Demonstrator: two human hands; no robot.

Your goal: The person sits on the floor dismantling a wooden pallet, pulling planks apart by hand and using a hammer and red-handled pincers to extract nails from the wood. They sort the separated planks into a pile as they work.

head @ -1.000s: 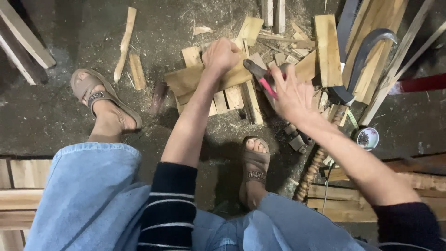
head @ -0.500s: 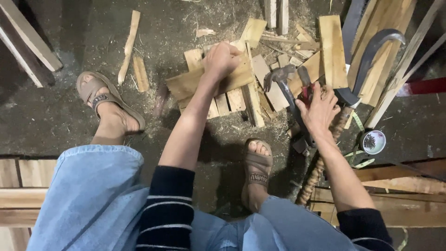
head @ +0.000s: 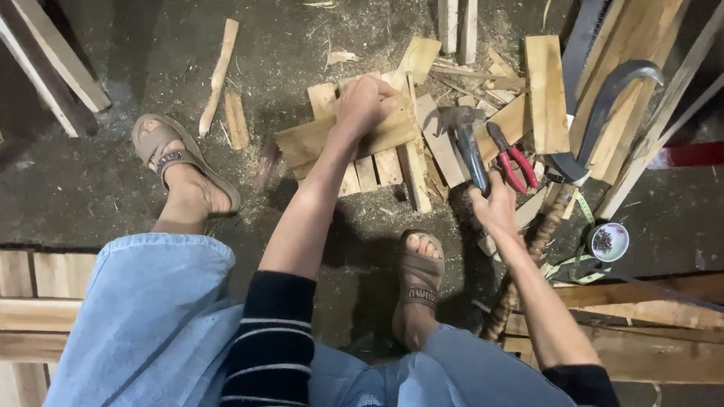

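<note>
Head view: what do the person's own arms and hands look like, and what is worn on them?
Both hands are bare, no gloves, rings or watch visible. The left hand and right hand extend from bare forearms. The left sleeve is dark with thin white horizontal stripes, pushed up past the elbow. The right sleeve is dark too, pushed up likewise; stripes cannot be made out there.

The left arm stretches straight forward and down from a dark striped sleeve pushed up above the elbow, its forearm bare, and the left hand (head: 363, 104) is curled knuckles-up with the fingers folded under and pressing downward. The right arm reaches forward at the right side with a dark sleeve at the elbow, the wrist slightly cocked, and the right hand (head: 494, 207) is closed in a fist-like grip, thumb wrapped over.
</note>
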